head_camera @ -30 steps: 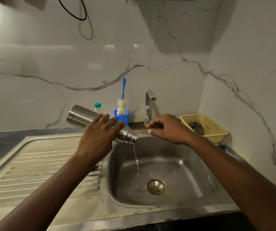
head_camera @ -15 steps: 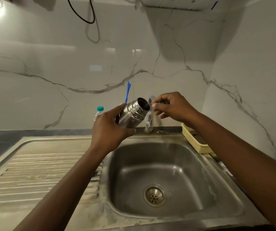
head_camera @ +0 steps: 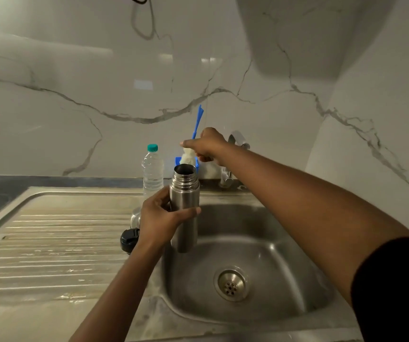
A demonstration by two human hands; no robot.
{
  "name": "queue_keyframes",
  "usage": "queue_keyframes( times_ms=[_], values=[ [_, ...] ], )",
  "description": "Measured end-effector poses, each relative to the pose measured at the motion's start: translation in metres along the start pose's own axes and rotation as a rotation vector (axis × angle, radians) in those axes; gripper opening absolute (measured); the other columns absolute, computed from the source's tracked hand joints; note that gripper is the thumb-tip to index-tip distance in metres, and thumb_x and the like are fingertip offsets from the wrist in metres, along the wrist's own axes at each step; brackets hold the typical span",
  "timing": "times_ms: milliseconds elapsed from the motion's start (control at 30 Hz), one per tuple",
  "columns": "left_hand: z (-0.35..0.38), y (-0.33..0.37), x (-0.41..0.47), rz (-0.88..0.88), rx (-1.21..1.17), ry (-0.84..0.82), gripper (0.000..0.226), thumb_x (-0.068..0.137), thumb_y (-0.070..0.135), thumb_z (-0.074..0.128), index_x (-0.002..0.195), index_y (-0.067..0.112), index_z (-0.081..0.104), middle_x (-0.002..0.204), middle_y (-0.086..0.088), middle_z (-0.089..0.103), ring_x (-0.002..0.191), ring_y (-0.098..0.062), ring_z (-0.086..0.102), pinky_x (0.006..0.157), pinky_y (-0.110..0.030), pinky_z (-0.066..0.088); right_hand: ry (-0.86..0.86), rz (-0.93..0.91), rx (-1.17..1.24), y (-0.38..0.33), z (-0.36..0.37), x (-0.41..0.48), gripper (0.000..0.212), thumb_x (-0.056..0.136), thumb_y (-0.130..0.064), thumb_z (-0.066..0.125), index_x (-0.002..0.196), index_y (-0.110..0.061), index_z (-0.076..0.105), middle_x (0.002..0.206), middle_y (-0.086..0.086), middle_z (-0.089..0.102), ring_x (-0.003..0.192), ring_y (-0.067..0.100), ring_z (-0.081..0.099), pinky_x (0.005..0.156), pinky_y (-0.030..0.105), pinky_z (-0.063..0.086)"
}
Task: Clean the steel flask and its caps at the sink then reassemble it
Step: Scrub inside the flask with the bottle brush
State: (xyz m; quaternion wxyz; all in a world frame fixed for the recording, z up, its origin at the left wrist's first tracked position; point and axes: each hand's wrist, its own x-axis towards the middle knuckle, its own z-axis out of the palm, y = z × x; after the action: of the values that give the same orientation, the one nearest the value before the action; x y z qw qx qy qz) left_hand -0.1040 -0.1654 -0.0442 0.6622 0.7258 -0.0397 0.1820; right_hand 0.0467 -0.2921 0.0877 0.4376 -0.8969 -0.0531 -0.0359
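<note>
Steel cylindrical flask (head_camera: 184,196), uncapped, stands upright in the air above the left rim of the stainless sink basin (head_camera: 284,243). Its long axis is vertical, with the threaded open mouth pointing up and the base hanging down over the bowl. The left hand (head_camera: 159,220) wraps round the middle of the body from the left side. The thumb lies across the front and the fingers are curled behind, so the neck rises clear above the grip and the lower part sticks out beneath it. The right hand (head_camera: 209,146) reaches past the flask's mouth toward the back wall, fingers curled at the long blue plastic brush handle (head_camera: 197,122) that stands in a small blue holder (head_camera: 177,160). Whether they have closed on the handle cannot be told. A round black cap (head_camera: 129,239) lies on the ribbed steel drainboard (head_camera: 50,243), just beside the left wrist. A clear plastic bottle with a teal lid (head_camera: 152,169) stands behind, left of the chrome tap (head_camera: 238,139).
</note>
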Motion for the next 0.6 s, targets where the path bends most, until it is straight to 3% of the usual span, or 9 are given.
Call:
queue_keyframes(
  times_ms=[100,167,267,600],
  values=[
    [-0.002,-0.004,-0.001,-0.003,-0.013,0.009,0.054,0.066,0.017,0.097,0.11,0.036,0.072,0.103,0.016,0.079,0.098,-0.005,0.074,0.086,-0.03,0.058,0.038,-0.003,-0.058,0.003,0.011,0.024,0.04,0.095,-0.041,0.072,0.115,-0.009,0.058,0.096,0.006,0.064,0.071,0.016,0.06,0.059,0.028,0.052],
    [-0.003,-0.008,-0.003,-0.006,-0.018,0.008,0.051,0.067,0.016,0.097,0.108,0.035,0.072,0.102,0.015,0.079,0.096,-0.004,0.074,0.085,-0.029,0.058,0.05,-0.017,-0.058,0.007,0.019,0.038,0.037,0.098,-0.037,0.069,0.121,-0.008,0.059,0.106,0.009,0.067,0.08,0.02,0.066,0.072,0.032,0.061],
    [-0.002,-0.012,-0.007,-0.013,-0.006,-0.007,0.054,0.067,0.017,0.097,0.112,0.035,0.072,0.104,0.015,0.079,0.098,-0.005,0.074,0.088,-0.032,0.058,0.096,-0.052,-0.112,0.008,0.024,0.05,0.029,0.101,-0.029,0.065,0.12,-0.007,0.065,0.114,0.013,0.072,0.097,0.027,0.073,0.09,0.04,0.062],
    [0.001,-0.02,-0.009,-0.053,0.027,-0.033,0.054,0.066,0.016,0.097,0.112,0.031,0.073,0.102,0.016,0.079,0.094,-0.001,0.073,0.085,-0.028,0.058,0.233,-0.188,-0.106,-0.026,-0.021,0.049,0.02,0.102,-0.022,0.062,0.106,-0.004,0.07,0.097,0.012,0.075,0.081,0.027,0.077,0.079,0.041,0.065]
  ],
)
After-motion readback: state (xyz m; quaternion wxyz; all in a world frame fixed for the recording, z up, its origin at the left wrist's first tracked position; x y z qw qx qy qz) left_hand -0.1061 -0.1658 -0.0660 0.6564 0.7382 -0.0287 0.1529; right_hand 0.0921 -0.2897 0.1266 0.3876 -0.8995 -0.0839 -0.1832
